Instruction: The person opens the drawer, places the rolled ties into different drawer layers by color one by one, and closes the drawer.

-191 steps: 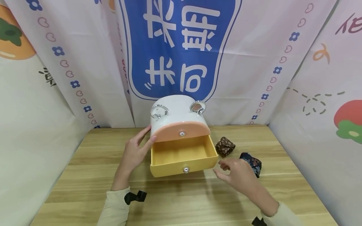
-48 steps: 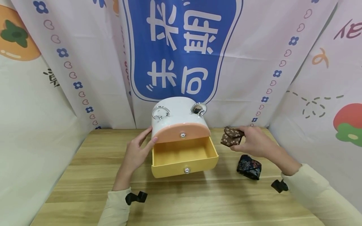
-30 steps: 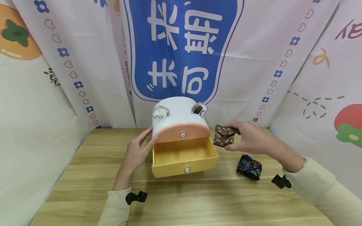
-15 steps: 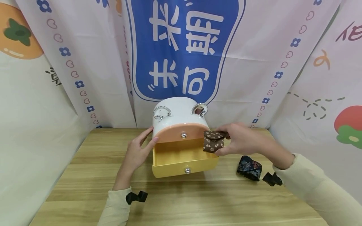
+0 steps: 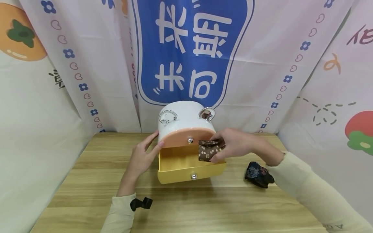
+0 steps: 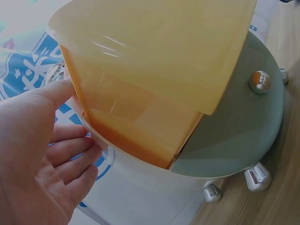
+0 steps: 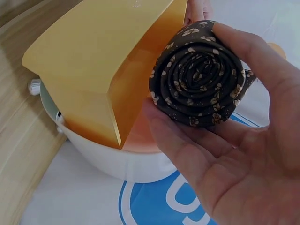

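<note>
A white arched storage box [image 5: 183, 115] stands at the back of the wooden table [image 5: 87, 181], its yellow lower drawer [image 5: 190, 173] pulled out. My right hand [image 5: 233, 145] holds a rolled brown floral tie [image 5: 208, 151] over the right part of the drawer; the roll [image 7: 199, 75] lies between thumb and fingers beside the drawer wall [image 7: 93, 61]. My left hand [image 5: 142, 155] rests with straight fingers against the box's left side, the fingers [image 6: 61, 150] touching the shell beside the drawer [image 6: 150, 65]. A peach upper drawer [image 5: 186, 137] is closed.
A dark blue patterned rolled tie [image 5: 257, 174] lies on the table to the right of the box. Printed cloth curtains [image 5: 186, 55] close in the back and both sides. The front half of the table is bare wood.
My right hand has carried the brown roll leftward from beside the box to over the pulled-out drawer. Earlier it picked the roll up from the table. The left hand has stayed put.
</note>
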A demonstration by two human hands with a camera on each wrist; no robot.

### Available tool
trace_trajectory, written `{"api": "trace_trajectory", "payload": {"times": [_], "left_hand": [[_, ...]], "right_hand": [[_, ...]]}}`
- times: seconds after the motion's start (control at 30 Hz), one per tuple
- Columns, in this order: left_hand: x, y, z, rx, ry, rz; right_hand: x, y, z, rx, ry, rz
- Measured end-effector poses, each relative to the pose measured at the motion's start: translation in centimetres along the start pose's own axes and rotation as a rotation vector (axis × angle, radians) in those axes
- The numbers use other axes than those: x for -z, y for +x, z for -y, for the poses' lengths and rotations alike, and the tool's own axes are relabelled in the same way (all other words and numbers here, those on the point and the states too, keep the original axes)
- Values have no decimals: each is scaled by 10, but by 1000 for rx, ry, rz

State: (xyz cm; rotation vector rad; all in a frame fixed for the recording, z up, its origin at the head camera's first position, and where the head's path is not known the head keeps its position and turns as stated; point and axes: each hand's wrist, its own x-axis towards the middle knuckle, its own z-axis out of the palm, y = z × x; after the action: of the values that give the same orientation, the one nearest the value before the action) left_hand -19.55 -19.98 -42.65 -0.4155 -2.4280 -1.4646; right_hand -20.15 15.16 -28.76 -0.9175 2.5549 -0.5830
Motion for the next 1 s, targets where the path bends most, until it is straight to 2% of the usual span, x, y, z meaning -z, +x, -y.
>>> {"api": "trace_trajectory", "payload": {"times": [0.3,0.53,0.7,1.0], "left_hand": [[-1,0,0,-10,-1,-4],[0,0,1,-4,4,-9],[0,0,1,-1,2,-6],[0,1,1,-3,-11,-16]], "right_hand": [[-8,17,1,17,17,55],[-17,29,3,-41,36,78],[-24,35,4,-84,41,73],[-38,46,7,-92,54,29]]}}
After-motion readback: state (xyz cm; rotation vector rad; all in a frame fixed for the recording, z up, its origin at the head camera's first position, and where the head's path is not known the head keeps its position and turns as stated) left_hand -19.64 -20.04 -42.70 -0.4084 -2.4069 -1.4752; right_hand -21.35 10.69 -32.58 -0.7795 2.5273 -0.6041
